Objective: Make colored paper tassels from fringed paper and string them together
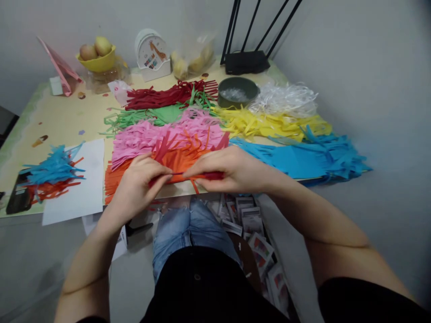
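Near the table's front edge, a red fringed paper strip (177,173) is stretched thin between my two hands. My left hand (134,181) pinches one end of it, thumb against fingers. The other side is gripped by my right hand (230,168), with a rolled red part showing under its fingers. Red fringe ends stick up behind both hands. Orange fringed paper (117,175) lies directly beneath and behind the hands, and pink fringed paper (134,139) spreads just beyond it.
Green (168,115), dark red (161,96), yellow (269,123) and blue (296,157) fringed paper lie around. A dark round bowl (237,89) and clear strands (286,98) sit behind. At left, a phone (18,197) lies by blue-and-orange tassels (52,168). A black router (247,62) stands at the back.
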A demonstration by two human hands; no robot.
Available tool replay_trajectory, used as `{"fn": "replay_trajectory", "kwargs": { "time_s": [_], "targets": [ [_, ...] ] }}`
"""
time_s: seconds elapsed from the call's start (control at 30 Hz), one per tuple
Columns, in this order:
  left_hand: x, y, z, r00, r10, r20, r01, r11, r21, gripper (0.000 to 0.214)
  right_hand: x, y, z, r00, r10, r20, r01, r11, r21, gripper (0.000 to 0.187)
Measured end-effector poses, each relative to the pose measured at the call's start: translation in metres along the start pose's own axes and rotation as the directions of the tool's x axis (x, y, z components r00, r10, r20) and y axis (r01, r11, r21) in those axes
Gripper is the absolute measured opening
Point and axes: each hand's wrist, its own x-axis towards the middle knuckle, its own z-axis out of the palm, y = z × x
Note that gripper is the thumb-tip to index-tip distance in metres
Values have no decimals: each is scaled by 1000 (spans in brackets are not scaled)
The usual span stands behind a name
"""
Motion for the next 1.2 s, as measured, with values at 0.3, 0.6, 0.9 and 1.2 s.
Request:
{"fn": "replay_trajectory", "kwargs": {
  "time_s": [0.3,0.6,0.9,1.2],
  "targets": [
    [-6,-14,20,850,442,-286,-291,847,444,31,24,18,26,938,275,213,-346,673,654,19],
    [8,1,60,743,-40,-668,-1,998,-61,20,31,21,48,959,232,-166,0,583,812,20],
    [43,1,84,618,-531,-580,150,804,-576,17,47,33,36,880,139,-454,-15,963,267,9],
    [64,-16,68,500,-565,-656,10,761,-648,16,70,153,-71,777,203,-596,-438,854,-281,31]
  ]
}}
